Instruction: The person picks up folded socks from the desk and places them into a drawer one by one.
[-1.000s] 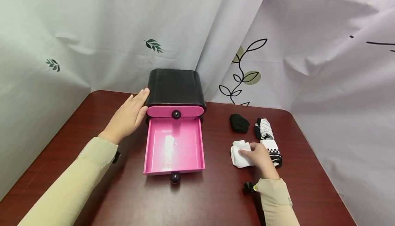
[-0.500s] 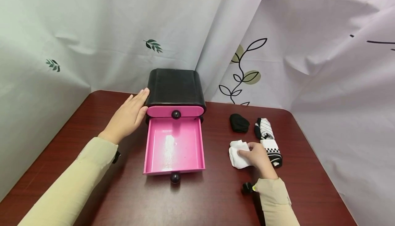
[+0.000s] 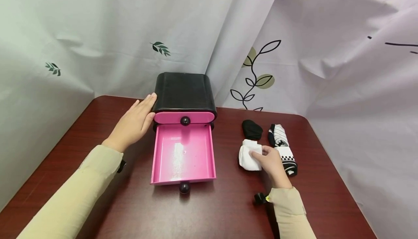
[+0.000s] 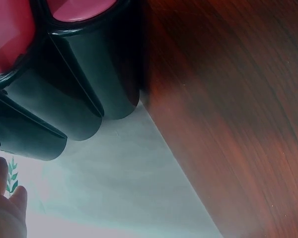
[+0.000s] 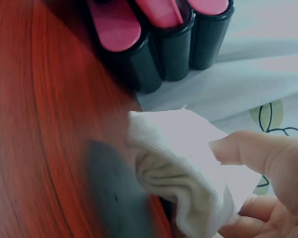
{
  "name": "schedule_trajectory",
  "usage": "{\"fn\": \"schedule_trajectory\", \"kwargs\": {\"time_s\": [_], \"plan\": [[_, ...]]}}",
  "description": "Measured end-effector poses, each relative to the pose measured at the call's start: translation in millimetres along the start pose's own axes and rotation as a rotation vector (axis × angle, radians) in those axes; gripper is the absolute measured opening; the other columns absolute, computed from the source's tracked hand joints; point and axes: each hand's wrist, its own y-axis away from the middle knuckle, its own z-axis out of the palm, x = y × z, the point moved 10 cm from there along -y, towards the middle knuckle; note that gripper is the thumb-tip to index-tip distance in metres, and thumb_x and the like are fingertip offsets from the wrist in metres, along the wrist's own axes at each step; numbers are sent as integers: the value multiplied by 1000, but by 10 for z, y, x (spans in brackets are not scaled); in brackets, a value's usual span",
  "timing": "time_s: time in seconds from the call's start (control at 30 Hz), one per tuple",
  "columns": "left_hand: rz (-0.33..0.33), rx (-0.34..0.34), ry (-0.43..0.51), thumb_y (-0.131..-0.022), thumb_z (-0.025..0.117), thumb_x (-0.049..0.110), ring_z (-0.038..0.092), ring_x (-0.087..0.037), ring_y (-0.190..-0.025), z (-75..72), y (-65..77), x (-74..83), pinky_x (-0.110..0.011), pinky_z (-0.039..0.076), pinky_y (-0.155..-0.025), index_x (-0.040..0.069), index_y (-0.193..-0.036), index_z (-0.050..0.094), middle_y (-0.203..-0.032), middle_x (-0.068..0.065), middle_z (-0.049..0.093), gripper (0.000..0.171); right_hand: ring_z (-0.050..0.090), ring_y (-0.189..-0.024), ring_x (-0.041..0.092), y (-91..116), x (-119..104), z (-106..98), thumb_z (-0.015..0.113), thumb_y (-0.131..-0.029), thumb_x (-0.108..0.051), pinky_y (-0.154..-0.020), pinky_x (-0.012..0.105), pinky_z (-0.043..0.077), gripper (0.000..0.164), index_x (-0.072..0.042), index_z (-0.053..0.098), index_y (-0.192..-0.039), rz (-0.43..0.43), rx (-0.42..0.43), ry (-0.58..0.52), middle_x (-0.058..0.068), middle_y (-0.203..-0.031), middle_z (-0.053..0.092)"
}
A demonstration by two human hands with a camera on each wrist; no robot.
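Observation:
My right hand (image 3: 272,162) pinches a folded white sock (image 3: 249,158) between thumb and fingers. In the right wrist view the thumb presses on top of the sock (image 5: 188,144), whose folded layers show, and it is lifted off the table. Straight fingers of my left hand (image 3: 131,124) rest against the left side of a black drawer cabinet (image 3: 183,90). Its pink middle drawer (image 3: 183,159) is pulled out with nothing in it. The pink top drawer (image 3: 169,118) is closed. Just beyond the white sock lies a folded black sock (image 3: 252,129).
To the right, a striped folded sock (image 3: 280,135) and a checkered black-and-white one (image 3: 289,161) lie end to end on the dark red table (image 3: 215,213). A pale curtain (image 3: 124,43) hangs behind the table. The drawer's round black knob (image 3: 184,187) sticks out toward me.
My right hand has raised the white sock from the table and moved it slightly left and away from me. The left hand stays against the cabinet.

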Motion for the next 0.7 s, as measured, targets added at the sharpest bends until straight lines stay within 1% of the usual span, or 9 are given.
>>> {"fn": "schedule_trajectory", "kwargs": {"time_s": [0.07,0.13,0.33,0.47,0.63,0.7], "plan": [[-1,-2,0,-99,44,24,27,-27,-138,-2,-4,-1,-39,12,-115,6,-148,25,-151,-11,30,56,60,-64,6,5,-12,16,72,-80,-10,-59,21,51,33,9,62,-105,5,3,-62,6,-78,67],[0,-2,-1,-99,44,24,27,-27,-138,-3,-5,0,-39,12,-115,6,-148,25,-151,-11,30,56,60,-64,5,16,-22,32,72,-80,-11,-59,21,51,34,9,62,-106,12,4,-100,5,-78,68],[4,3,3,-99,45,24,26,-26,-139,4,-9,-3,-38,11,-116,6,-149,25,-151,-11,29,57,63,-71,6,91,-116,105,73,-82,-15,-65,22,53,41,7,60,-115,25,-26,-224,6,-88,69],[0,-1,3,-99,44,26,25,-24,-140,17,5,-10,-38,10,-116,7,-149,24,-151,-10,29,57,65,-74,8,174,-259,167,72,-83,-13,-67,23,54,44,8,57,-118,-1,-47,-307,8,-92,69],[0,-8,-8,-99,43,26,24,-24,-140,14,15,-5,-39,11,-115,7,-149,23,-152,-10,28,57,66,-75,11,293,-452,266,70,-83,-7,-68,27,56,39,9,57,-117,-46,-57,-404,9,-92,68],[1,-9,-15,-99,44,26,25,-24,-140,7,13,0,-41,13,-115,6,-149,24,-151,-10,29,57,67,-76,13,339,-530,330,69,-83,-6,-68,28,56,38,8,57,-116,-61,-75,-431,10,-92,68]]}}
